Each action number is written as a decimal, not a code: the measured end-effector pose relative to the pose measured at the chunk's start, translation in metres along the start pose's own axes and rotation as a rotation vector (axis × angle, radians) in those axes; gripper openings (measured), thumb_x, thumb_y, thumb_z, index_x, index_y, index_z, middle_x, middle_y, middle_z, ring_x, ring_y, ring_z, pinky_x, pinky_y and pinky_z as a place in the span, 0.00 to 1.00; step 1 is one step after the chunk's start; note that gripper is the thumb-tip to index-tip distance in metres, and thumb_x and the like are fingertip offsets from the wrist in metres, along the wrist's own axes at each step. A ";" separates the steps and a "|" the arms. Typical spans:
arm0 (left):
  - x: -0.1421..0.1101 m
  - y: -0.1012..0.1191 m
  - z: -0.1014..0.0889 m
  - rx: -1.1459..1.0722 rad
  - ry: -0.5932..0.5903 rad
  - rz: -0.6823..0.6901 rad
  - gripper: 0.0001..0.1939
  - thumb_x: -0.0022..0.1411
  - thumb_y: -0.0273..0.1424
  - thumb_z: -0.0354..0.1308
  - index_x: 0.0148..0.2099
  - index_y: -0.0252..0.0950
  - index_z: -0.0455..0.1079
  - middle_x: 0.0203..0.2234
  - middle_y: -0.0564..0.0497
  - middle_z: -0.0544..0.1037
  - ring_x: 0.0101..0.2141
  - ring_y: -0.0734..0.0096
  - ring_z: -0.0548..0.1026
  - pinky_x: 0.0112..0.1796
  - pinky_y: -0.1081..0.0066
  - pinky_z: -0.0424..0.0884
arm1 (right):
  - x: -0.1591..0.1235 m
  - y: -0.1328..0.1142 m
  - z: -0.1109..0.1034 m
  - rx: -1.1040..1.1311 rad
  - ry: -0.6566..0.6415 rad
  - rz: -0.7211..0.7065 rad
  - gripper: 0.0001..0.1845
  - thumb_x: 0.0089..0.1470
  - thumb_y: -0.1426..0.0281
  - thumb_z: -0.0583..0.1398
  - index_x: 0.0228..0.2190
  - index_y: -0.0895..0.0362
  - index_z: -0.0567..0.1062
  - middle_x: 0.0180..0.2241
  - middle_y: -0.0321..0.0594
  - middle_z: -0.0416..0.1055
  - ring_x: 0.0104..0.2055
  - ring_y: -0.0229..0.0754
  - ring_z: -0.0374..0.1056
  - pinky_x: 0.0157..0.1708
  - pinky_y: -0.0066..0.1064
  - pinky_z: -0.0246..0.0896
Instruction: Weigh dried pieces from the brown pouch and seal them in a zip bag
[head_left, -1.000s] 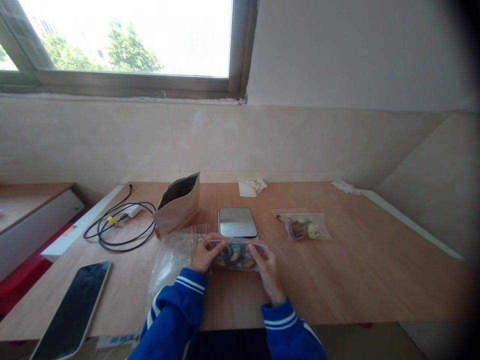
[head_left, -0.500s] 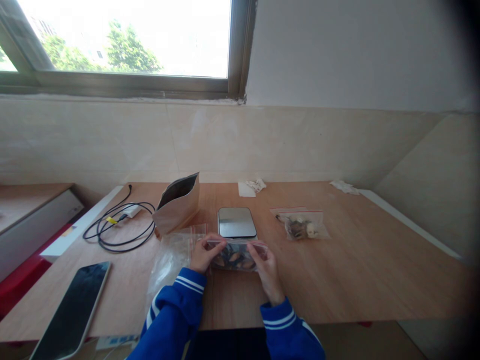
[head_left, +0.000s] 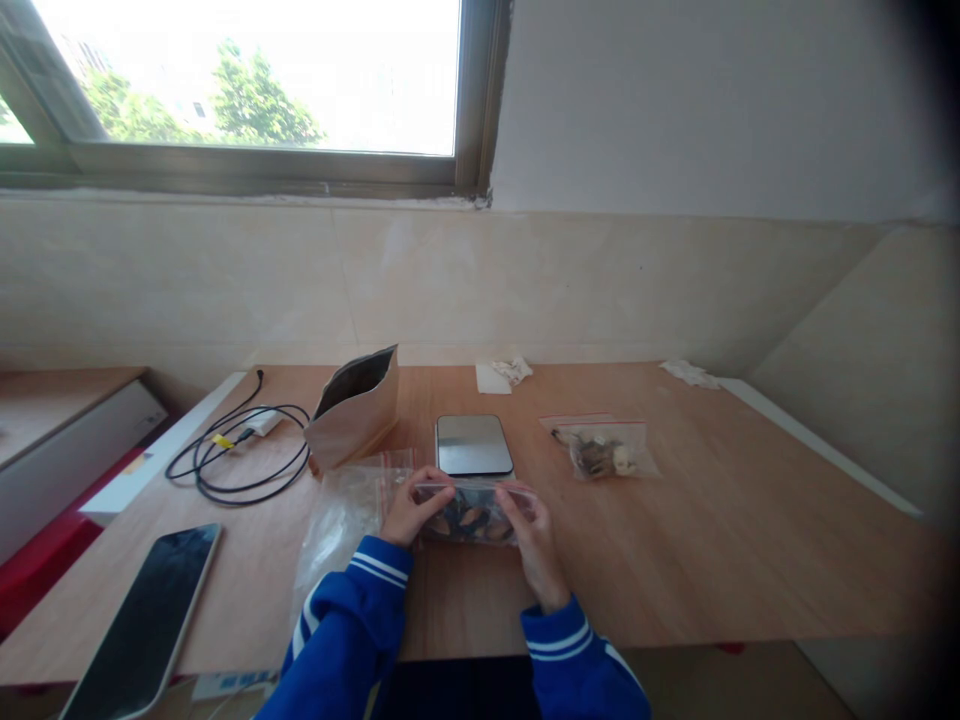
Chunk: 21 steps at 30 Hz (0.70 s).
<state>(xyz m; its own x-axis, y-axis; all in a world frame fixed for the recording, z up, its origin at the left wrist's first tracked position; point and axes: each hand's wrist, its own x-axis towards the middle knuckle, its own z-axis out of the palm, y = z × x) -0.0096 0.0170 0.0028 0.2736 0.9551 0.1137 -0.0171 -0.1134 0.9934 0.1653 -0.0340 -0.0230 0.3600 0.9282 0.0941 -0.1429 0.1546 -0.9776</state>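
A clear zip bag [head_left: 472, 520] with dark and brown pieces inside is stretched between both hands. My left hand [head_left: 411, 508] pinches its top edge at the left, thumb pointing inward. At the right end of the same edge, my right hand [head_left: 531, 528] pinches too. Whether the zip is fully closed, I cannot tell. Just beyond the bag lies a small scale [head_left: 472, 444] with a silver plate. Several flat clear zip bags [head_left: 341, 515] lie beside my left wrist.
An open brown paper pouch [head_left: 360, 410] stands at the back left. Left of it are a coiled black cable [head_left: 206, 485] and a tablet [head_left: 146, 620] at the front edge. Another filled zip bag [head_left: 604, 450] lies right of the scale. Crumpled tissue [head_left: 688, 375] sits farther back.
Both hands keep their pinch on the bag's top edge, with only a very slight shift of the fingers. Everything else stays in place.
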 end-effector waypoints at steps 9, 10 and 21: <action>0.001 -0.001 0.001 -0.009 -0.019 0.001 0.13 0.48 0.39 0.65 0.30 0.34 0.73 0.27 0.52 0.75 0.31 0.70 0.72 0.35 0.71 0.67 | 0.000 -0.003 0.003 0.002 -0.147 -0.012 0.14 0.47 0.59 0.63 0.33 0.56 0.77 0.35 0.41 0.76 0.39 0.44 0.72 0.41 0.35 0.67; 0.001 -0.001 0.001 -0.005 -0.020 0.013 0.13 0.48 0.39 0.65 0.30 0.34 0.73 0.27 0.51 0.75 0.31 0.70 0.72 0.35 0.71 0.67 | 0.000 -0.003 0.004 -0.009 -0.150 -0.027 0.14 0.47 0.60 0.63 0.32 0.56 0.77 0.34 0.41 0.76 0.38 0.43 0.72 0.41 0.35 0.67; 0.001 -0.003 0.000 0.047 -0.008 0.076 0.11 0.48 0.37 0.65 0.28 0.34 0.73 0.27 0.51 0.74 0.31 0.70 0.72 0.35 0.71 0.67 | 0.001 0.000 0.004 -0.095 -0.140 -0.118 0.10 0.49 0.62 0.62 0.29 0.56 0.77 0.29 0.38 0.74 0.35 0.41 0.70 0.38 0.33 0.66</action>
<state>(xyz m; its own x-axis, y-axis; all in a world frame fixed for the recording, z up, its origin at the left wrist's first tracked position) -0.0089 0.0180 0.0002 0.2811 0.9409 0.1888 0.0071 -0.1988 0.9800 0.1617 -0.0320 -0.0221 0.2366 0.9444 0.2283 -0.0172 0.2390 -0.9709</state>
